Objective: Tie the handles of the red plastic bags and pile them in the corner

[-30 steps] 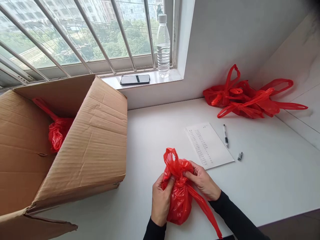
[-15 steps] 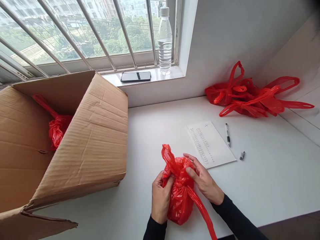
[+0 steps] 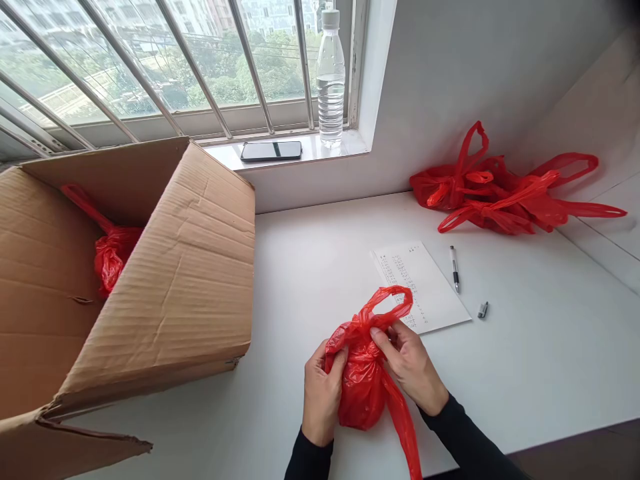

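A red plastic bag (image 3: 363, 393), bulging and tied at its neck, is between my two hands over the table's near part. My left hand (image 3: 323, 393) is closed on the bag's left side, thumb on top. On the other side my right hand (image 3: 411, 363) pinches the plastic near the knot, fingers curled behind it. One handle loop stands up above the knot toward the paper, and the other hangs down toward the near edge. What the bag holds is hidden.
An open cardboard box (image 3: 170, 280) at left contains another red bag (image 3: 113, 257). More red bags (image 3: 500, 193) lie at the back right. A written sheet (image 3: 435, 293), pen (image 3: 455, 270) and pen cap (image 3: 483, 310) are nearby. On the sill are a phone (image 3: 271, 151) and water bottle (image 3: 331, 87).
The upper handle has swung right and spread into a loop. My right hand has gone from loosely spread fingers to a pinch by the knot, and the bag has lifted slightly.
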### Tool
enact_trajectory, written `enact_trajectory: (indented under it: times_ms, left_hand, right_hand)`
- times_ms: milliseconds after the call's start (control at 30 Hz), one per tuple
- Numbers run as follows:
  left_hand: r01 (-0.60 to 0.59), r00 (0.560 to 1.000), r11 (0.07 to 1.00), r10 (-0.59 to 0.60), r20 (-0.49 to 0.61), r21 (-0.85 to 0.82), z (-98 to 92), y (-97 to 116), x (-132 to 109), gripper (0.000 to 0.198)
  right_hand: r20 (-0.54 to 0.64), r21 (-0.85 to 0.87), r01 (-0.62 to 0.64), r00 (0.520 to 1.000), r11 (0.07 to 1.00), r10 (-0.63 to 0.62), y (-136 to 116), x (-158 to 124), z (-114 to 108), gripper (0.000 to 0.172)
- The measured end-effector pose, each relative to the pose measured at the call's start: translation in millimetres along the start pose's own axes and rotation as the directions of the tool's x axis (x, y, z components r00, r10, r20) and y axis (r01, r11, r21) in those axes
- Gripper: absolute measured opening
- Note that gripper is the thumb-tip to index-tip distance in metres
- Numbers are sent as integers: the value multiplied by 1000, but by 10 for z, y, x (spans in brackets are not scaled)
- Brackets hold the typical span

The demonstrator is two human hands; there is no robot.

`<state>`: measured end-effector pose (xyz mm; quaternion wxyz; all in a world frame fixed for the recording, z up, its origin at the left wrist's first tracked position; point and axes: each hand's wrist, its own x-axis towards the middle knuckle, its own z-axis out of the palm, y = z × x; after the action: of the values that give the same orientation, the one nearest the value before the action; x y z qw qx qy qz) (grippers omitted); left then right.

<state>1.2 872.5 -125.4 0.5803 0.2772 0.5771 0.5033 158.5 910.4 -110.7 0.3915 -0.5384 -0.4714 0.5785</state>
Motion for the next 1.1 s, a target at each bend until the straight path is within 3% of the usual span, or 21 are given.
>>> enact_trajectory:
  times_ms: [167, 400, 500, 567, 733, 867, 967, 1100]
  left_hand:
    - [51, 990, 998, -54, 127, 23, 25, 139, -26, 39]
    - [59, 998, 992, -57, 25, -107, 37, 45, -73, 39]
    - [84, 996, 979, -84, 12, -187, 38, -17, -66, 37]
    - [108, 994, 971, -107, 17, -213, 40, -18, -61, 36]
    - [150, 987, 980, -140, 79, -132, 6, 95, -74, 44]
    - [163, 965, 973, -123, 231, -165, -75, 147, -111, 58]
    - [164, 951, 967, -103, 291, -196, -109, 126, -143, 67]
    - [167, 960, 964, -112, 256, -206, -83, 103, -172, 69]
  right_hand:
    - [79, 117, -1, 997, 993, -9, -60, -21, -29, 28]
    - [86, 123, -90, 993, 988, 80, -16, -34, -41, 29]
    - [223, 145, -128, 970, 981, 93, -40, -51, -44, 41]
    - [292, 186, -144, 953, 972, 85, -61, -57, -35, 39]
    - [245, 350, -174, 965, 920, 89, -25, -53, 0, 19]
    - [255, 469, -225, 960, 854, 113, 23, -45, 6, 11]
    - [267, 457, -243, 955, 856, 129, -22, -39, -6, 16]
    - [293, 382, -257, 945, 888, 147, -82, -23, -15, 31]
